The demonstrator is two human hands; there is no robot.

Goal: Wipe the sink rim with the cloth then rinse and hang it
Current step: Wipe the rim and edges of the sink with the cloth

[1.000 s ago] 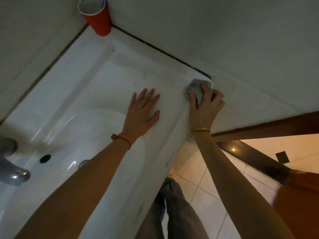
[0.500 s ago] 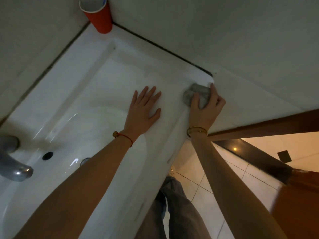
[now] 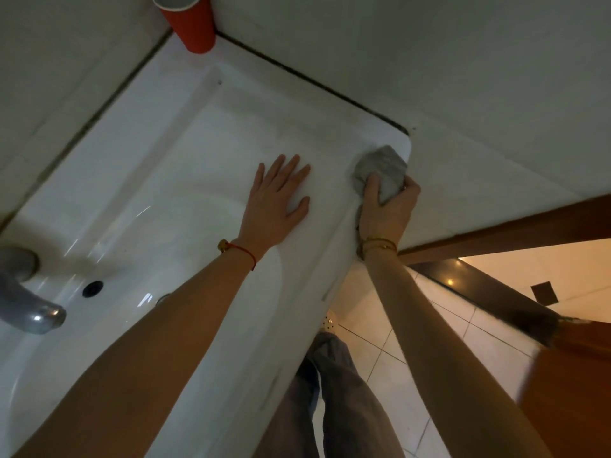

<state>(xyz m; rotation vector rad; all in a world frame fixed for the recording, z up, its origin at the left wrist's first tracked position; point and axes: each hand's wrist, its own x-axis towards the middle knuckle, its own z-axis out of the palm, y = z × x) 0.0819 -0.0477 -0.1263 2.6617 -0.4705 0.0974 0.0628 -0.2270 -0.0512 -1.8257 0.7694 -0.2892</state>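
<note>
A white ceramic sink [image 3: 185,166] fills the left and middle of the head view, its rim running along the tiled wall to a rounded front corner. My right hand [image 3: 385,214] grips a bunched grey cloth [image 3: 380,170] and presses it on the rim just short of that corner. My left hand [image 3: 276,206] lies flat on the sink's inner slope with its fingers spread and nothing in it.
A red cup [image 3: 188,23] stands on the rim's far corner against the wall. A grey faucet [image 3: 26,299] juts in at the left above the overflow hole [image 3: 92,288]. A wooden door frame [image 3: 515,226], tiled floor [image 3: 396,365] and my trouser legs [image 3: 334,401] lie to the right and below.
My right hand has slid the cloth back from the rim's corner toward me along the front edge. The left hand has stayed flat in place.
</note>
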